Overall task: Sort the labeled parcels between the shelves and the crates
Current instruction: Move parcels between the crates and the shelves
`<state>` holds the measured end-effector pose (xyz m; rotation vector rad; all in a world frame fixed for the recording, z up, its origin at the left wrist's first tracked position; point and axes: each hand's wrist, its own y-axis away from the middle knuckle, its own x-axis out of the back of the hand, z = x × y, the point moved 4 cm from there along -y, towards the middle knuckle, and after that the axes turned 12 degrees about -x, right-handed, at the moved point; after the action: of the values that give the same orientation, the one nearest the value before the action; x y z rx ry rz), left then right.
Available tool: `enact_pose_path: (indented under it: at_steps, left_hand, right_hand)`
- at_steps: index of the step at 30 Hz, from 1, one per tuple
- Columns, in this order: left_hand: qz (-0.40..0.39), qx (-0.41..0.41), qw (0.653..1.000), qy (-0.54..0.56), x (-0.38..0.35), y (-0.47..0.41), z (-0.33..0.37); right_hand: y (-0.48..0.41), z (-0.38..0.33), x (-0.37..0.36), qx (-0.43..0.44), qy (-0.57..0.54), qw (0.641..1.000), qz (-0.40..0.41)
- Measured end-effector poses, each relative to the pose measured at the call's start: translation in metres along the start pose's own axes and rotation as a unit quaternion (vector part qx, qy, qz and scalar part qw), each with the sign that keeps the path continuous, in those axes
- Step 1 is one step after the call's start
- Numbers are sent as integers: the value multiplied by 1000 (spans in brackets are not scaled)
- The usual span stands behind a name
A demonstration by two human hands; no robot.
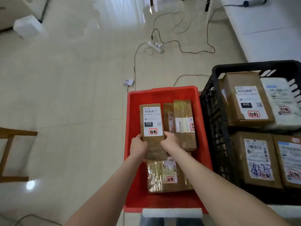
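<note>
I hold a narrow brown parcel with a white label marked 010 over the red crate. My left hand grips its lower left edge and my right hand grips its lower right edge. Inside the red crate lie a taped upright parcel on the right and a flat taped parcel under my forearms. The black lattice crate to the right holds several labeled cardboard boxes, one also marked 010.
Black cables and a white power strip lie on the glossy tiled floor beyond the crates. A small white charger sits just behind the red crate. A wooden frame stands at the left edge and a white box at the far left.
</note>
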<state>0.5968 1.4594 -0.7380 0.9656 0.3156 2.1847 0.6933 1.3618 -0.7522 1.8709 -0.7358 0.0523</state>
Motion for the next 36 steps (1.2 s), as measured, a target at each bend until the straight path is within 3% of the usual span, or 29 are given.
enact_pose_path:
  at_steps: [5,12,18,21,24,28,36]
  left_hand:
    - [-35,33,999,-10,-9,-69,-34]
    - [-69,39,997,16,-37,-135,-71]
    - [-107,46,993,28,-58,-138,-93]
    - [-129,34,990,-45,-56,-122,-89]
    - [-158,-41,965,-205,-46,-99,-63]
    - [-193,-163,903,-347,-39,-60,-7]
    - [-203,-309,823,-432,-57,26,114]
  right_hand:
    - [-62,-10,-31,-61,-25,997,-33]
    - [-123,-13,-53,-82,-35,996,-7]
    - [-138,-3,-69,-69,-26,997,-32]
    - [-123,5,-65,-53,-35,998,-15]
    - [-91,8,-47,-25,-5,999,22]
    - [-43,9,-8,6,42,997,66]
    - [61,22,103,26,123,973,194]
